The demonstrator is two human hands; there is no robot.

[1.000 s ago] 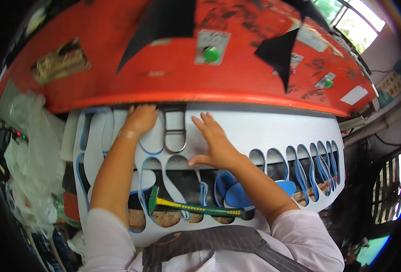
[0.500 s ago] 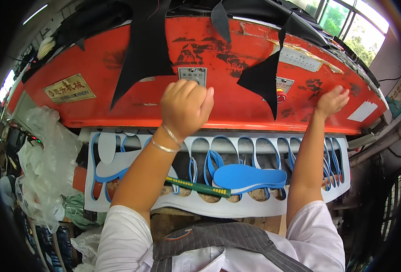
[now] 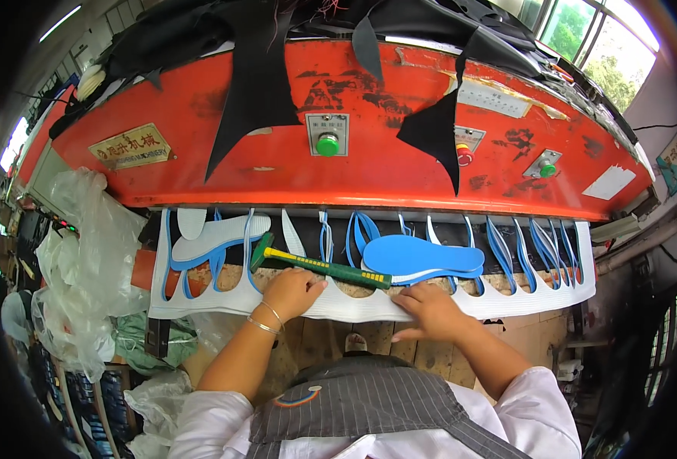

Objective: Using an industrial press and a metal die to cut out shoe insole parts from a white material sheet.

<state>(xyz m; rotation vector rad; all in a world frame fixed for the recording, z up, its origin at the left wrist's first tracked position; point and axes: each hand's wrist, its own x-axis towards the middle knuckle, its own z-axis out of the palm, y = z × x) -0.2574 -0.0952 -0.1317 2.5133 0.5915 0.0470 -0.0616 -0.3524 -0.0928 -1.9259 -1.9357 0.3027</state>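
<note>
A white foam sheet (image 3: 354, 306) with blue undersides and rows of insole-shaped cut-outs lies in front of me. My left hand (image 3: 291, 294) is closed on its near edge, left of the middle. My right hand (image 3: 434, 312) rests on the same edge further right, fingers stretched over the sheet and thumb spread away. Just beyond my hands, a hammer (image 3: 327, 268) with a green and yellow handle lies across the cut-outs. Blue-topped insoles (image 3: 423, 258) are stacked at the hammer's handle end. Another insole, pale with a blue layer (image 3: 220, 241), lies at the left.
The red machine front (image 3: 384, 164) rises behind the sheet, carrying a green button (image 3: 328, 144), a red button (image 3: 464, 155) and another green button (image 3: 546, 169). Black material scraps (image 3: 256, 92) hang over it. Clear plastic bags (image 3: 86, 275) bunch at the left.
Both hands have come down from the buttons on the red front to the sheet's near edge. The sheet, hammer and insoles now sit closer to the machine.
</note>
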